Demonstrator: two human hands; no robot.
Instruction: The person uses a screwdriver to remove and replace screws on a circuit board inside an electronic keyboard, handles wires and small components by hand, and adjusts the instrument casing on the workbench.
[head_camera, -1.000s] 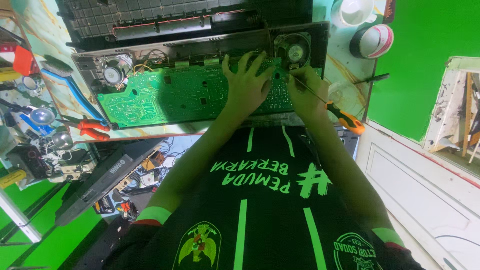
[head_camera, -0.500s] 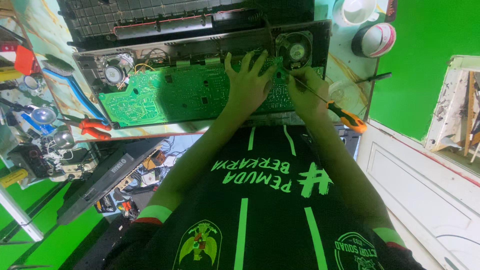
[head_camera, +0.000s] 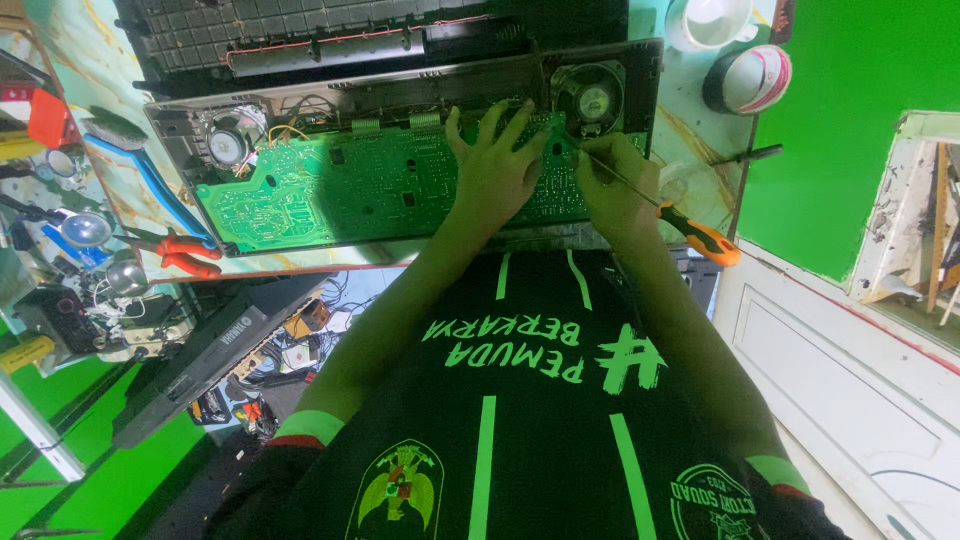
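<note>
At the left edge of the table lay red-handled pliers (head_camera: 185, 252). Just right of them a round speaker (head_camera: 228, 143) sat in the opened keyboard casing (head_camera: 400, 95), above the long green circuit board (head_camera: 340, 190). My left hand (head_camera: 493, 170) lay flat on that board, fingers spread and released. My right hand (head_camera: 615, 190) was clenched around an orange-handled screwdriver (head_camera: 690, 230), its tip at the board's far right corner beside a second speaker (head_camera: 592, 98). Farther right sat a tape roll (head_camera: 748, 80).

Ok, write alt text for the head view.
Left hand lies flat on a green circuit board in an opened casing, while the right hand holds an orange-handled screwdriver to the board's right end, beside a round speaker.
</note>
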